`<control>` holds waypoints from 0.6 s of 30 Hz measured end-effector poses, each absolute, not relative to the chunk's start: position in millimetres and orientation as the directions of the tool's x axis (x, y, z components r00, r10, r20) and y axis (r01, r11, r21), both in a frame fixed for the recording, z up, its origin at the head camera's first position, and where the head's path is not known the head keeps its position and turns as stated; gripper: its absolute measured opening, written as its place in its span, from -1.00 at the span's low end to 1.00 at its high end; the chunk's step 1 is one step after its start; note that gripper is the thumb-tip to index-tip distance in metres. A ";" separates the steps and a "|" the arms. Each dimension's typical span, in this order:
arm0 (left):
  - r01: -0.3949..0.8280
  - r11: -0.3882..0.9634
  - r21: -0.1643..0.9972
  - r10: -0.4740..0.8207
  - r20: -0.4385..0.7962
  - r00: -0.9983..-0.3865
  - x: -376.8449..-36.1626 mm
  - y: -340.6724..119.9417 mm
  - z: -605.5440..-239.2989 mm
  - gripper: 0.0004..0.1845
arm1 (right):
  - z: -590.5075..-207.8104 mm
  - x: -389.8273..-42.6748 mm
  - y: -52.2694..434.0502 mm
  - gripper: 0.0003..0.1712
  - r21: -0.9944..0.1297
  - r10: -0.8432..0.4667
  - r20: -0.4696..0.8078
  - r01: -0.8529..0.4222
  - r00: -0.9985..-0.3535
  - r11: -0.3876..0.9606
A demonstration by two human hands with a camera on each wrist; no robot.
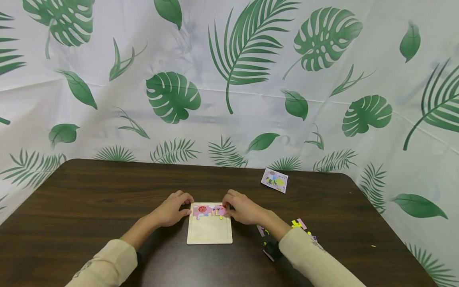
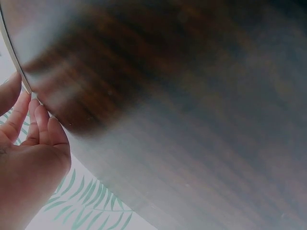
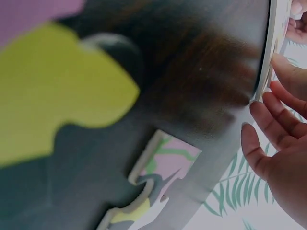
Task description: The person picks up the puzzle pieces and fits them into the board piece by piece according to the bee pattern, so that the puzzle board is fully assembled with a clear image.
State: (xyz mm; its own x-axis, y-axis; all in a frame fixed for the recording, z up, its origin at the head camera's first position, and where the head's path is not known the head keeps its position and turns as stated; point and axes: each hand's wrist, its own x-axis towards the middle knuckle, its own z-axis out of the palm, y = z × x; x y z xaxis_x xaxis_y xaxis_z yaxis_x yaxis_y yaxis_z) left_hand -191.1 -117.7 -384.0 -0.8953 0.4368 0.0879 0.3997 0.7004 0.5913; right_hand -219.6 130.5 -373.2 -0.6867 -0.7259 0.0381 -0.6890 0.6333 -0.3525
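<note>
A pale wooden puzzle tray (image 1: 209, 235) lies on the dark table, with pink puzzle pieces (image 1: 208, 210) fitted along its top row. My left hand (image 1: 186, 205) has curled fingers at the tray's top left corner. In the left wrist view that hand (image 2: 26, 103) pinches the thin tray edge (image 2: 14, 57) between thumb and fingers. My right hand (image 1: 227, 205) rests at the top right corner, a fingertip on the pink row. In the right wrist view, fairly straight fingers (image 3: 261, 112) touch the tray edge (image 3: 268, 48).
Loose pieces (image 1: 299, 224) lie by my right forearm; close to the right wrist camera are a blurred yellow piece (image 3: 57, 91) and a pink-green piece (image 3: 163, 163). A small picture card (image 1: 274, 180) sits at the table's far right. A leaf-print cloth (image 1: 229, 99) hangs behind.
</note>
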 end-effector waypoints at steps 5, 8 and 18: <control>0.402 0.701 0.588 0.435 0.094 -0.896 -191.6 -117.6 -384.6 -0.81 | -372.5 -219.6 130.4 -0.83 -0.356 -0.724 0.032 -0.684 -0.689 0.636; 0.403 0.703 0.586 0.435 0.094 -0.896 -191.5 -117.5 -384.7 -0.81 | -372.3 -219.6 130.7 -0.84 -0.354 -0.726 0.028 -0.686 -0.687 0.635; 0.398 0.705 0.587 0.434 0.085 -0.897 -191.2 -117.5 -383.6 -0.80 | -371.1 -219.4 131.4 -0.81 -0.379 -0.737 0.025 -0.689 -0.675 0.618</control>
State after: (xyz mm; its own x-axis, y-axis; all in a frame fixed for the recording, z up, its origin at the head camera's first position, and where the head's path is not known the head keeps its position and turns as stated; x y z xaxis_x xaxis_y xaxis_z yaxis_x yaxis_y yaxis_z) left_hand -191.2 -117.5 -383.6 -0.8967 0.4344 0.0854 0.3976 0.7052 0.5870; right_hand -219.4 131.4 -371.1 -0.6754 -0.7371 0.0248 -0.6887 0.6183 -0.3787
